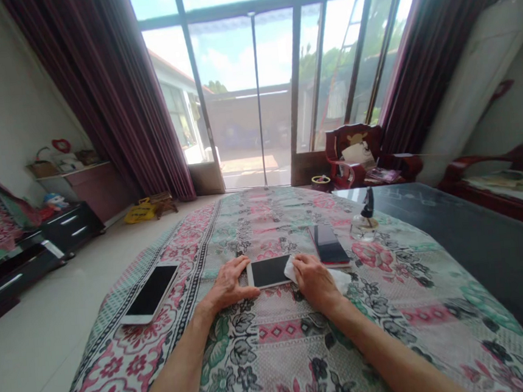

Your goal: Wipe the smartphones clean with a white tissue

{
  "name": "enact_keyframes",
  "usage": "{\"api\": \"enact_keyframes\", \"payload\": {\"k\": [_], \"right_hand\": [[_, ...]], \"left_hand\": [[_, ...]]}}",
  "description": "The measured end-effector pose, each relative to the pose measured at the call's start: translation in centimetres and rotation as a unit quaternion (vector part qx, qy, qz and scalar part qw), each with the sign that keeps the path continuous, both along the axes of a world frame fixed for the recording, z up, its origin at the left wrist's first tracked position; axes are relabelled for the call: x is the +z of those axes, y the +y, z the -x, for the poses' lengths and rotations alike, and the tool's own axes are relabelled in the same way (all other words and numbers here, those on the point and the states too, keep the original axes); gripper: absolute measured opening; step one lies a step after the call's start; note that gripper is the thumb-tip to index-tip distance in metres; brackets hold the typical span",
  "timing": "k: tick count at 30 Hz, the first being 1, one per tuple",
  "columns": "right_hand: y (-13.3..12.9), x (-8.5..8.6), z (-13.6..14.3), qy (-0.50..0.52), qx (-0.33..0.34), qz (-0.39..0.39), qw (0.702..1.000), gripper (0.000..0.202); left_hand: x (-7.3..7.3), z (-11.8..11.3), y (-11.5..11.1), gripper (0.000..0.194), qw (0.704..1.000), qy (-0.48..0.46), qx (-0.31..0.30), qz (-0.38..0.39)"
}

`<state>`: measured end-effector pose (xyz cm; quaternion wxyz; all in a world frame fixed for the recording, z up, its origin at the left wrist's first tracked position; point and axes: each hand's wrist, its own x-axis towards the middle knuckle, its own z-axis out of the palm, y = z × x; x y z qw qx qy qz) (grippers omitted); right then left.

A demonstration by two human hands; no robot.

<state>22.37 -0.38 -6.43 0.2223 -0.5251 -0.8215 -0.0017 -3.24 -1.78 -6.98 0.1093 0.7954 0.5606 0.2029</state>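
Observation:
A white phone with a dark screen [270, 271] lies flat on the patterned tablecloth [281, 316], its long side running left to right. My left hand [230, 282] grips its left end between thumb and fingers. At its right end, my right hand [313, 280] is closed on a white cloth [290, 269] that touches the screen; more of the cloth shows to the right of the hand. Just beyond the right hand lies a dark phone with a red edge [328, 244]. Another white phone [153, 292] rests at the left of the table.
A clear bottle with a black spray top [364, 223] stands at the right, behind the dark phone. Beyond the table are a dark tabletop [433, 230], a carved wooden chair [347, 158] and a yellow bag [140, 211] on the floor.

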Motion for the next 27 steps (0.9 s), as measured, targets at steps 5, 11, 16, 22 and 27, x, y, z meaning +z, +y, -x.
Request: {"api": "enact_keyframes", "payload": {"k": [5, 11, 16, 22, 27], "right_hand": [[-0.8, -0.2, 1.6, -0.02, 0.039, -0.024, 0.999, 0.025], [0.2, 0.8, 2.8, -0.044, 0.04, 0.015, 0.998, 0.025], [2.3, 1.6, 2.0, -0.05, -0.034, 0.032, 0.998, 0.028], [1.7, 1.2, 3.5, -0.063, -0.046, 0.028, 0.997, 0.027], [0.4, 0.7, 5.9, -0.066, 0.0, 0.013, 0.998, 0.027]], "left_hand": [[-0.2, 0.0, 0.1, 0.078, 1.0, 0.003, 0.006, -0.003], [-0.2, -0.1, 0.2, 0.077, 1.0, 0.007, 0.005, 0.001], [0.0, -0.1, 0.2, 0.077, 1.0, 0.009, 0.005, 0.007], [-0.1, -0.1, 0.2, 0.077, 1.0, 0.006, 0.004, 0.004], [-0.4, -0.1, 0.3, 0.075, 1.0, 0.0, 0.004, -0.005]]}}
